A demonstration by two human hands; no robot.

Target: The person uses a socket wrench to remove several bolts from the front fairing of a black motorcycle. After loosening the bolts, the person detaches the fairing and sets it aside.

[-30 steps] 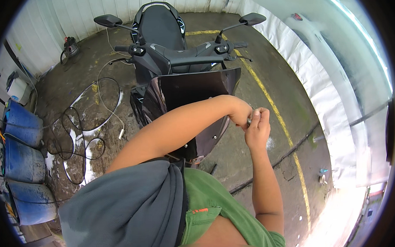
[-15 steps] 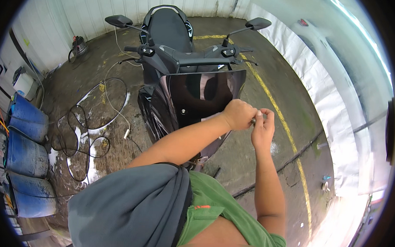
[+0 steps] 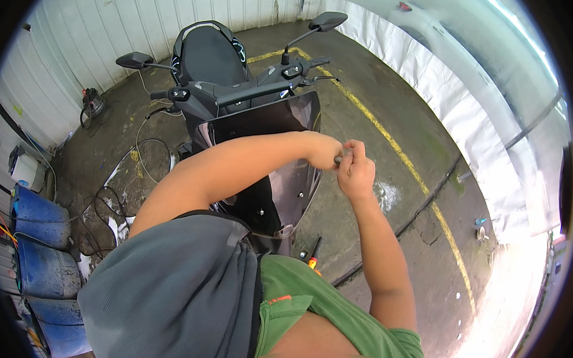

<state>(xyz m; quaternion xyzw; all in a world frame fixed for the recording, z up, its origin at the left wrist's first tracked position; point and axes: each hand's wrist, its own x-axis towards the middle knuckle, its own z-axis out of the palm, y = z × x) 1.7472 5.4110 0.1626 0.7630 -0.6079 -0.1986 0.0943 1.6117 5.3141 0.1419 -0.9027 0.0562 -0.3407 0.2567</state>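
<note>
Yellow floor line [image 3: 392,143] serves as my landmark. Well left of it, I note three blue drums [image 3: 48,272] in a row, scuffed, and a black hose [image 3: 154,140] looped on the wet floor. Also left, farther off: a red-and-black canister machine [image 3: 94,104]. Past the line's far end, white ribbed wall [image 3: 115,21]. Right of it: crinkled white sheeting [image 3: 465,128], plus a small pale cup [image 3: 482,234] on the floor.
</note>
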